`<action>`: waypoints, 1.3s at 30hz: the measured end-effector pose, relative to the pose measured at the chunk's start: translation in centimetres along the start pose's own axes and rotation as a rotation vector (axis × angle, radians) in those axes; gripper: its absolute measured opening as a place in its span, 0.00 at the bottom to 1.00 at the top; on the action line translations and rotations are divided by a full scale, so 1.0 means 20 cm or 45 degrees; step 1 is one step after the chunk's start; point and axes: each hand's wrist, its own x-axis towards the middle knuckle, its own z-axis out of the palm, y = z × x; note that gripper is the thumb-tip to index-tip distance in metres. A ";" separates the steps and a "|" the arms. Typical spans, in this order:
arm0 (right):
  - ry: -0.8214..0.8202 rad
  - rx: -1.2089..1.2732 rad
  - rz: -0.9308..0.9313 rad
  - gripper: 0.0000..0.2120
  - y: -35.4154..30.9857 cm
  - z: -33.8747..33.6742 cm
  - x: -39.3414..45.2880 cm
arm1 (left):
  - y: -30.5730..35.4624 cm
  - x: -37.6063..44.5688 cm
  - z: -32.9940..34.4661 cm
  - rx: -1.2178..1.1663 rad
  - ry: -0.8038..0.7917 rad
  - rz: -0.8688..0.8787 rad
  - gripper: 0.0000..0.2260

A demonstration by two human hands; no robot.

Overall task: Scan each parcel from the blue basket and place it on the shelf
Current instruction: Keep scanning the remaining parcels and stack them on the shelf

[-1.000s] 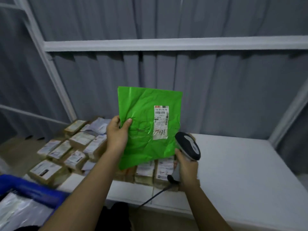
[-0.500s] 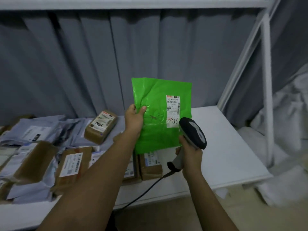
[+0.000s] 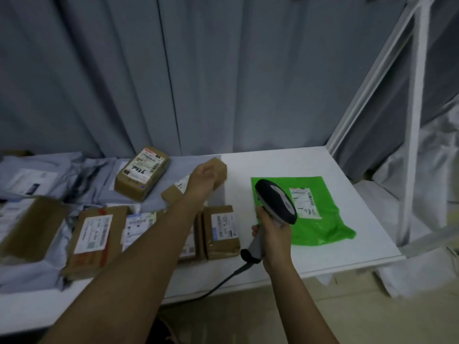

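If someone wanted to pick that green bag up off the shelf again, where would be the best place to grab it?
Probably by its near right corner, coming in from the open right side of the shelf. The green bag lies flat and limp, label up, and that corner looks rumpled and slightly lifted, so a pinch grip could get under it. Its left edge is hidden behind the scanner held in the right hand.

I see two bare forearms, no sleeves, no watch, no rings or gloves. L hand (image 3: 202, 178) and R hand (image 3: 274, 232) both uncovered, wrists w/ nothing on them. Nails short where visible. Something dark below, btwn the arms, can't tell what.
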 end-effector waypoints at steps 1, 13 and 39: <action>-0.033 -0.008 0.001 0.05 0.01 0.03 -0.02 | 0.00 -0.05 -0.06 0.043 -0.030 0.008 0.14; -0.723 -0.241 -0.102 0.06 0.09 0.71 -0.58 | -0.01 -0.80 -0.95 0.137 0.409 0.215 0.07; -2.115 -1.141 -0.402 0.13 1.17 1.28 -2.32 | -1.44 -2.75 -2.17 -0.327 1.529 -0.630 0.12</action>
